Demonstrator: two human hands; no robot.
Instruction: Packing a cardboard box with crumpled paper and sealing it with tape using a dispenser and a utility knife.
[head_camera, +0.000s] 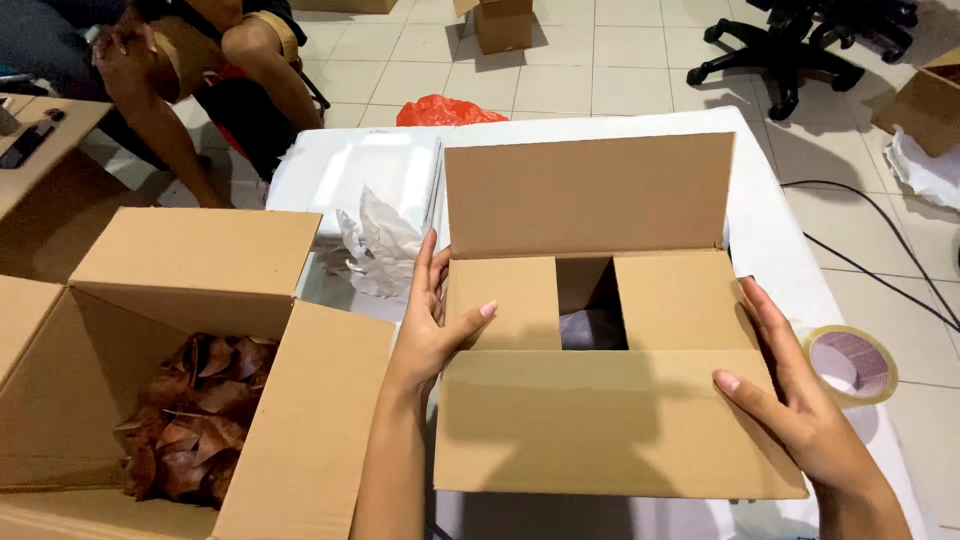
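A brown cardboard box (600, 420) stands on a white table (780, 230) in front of me. Its two short side flaps are folded in, the near long flap lies flat over them, and the far long flap stands upright. White wrapping shows through the gap between the side flaps. My left hand (432, 320) presses flat against the box's left side, thumb on the left flap. My right hand (790, 390) rests against the right side, thumb on the near flap. Neither hand grips anything.
A larger open cardboard box (300, 400) at left holds dark brown dried leaves (190, 410). A tape roll (852, 363) lies right of the box. Crumpled white paper (378, 245) and a foam tray lie behind. A seated person is at top left; an office chair (800, 40) stands far right.
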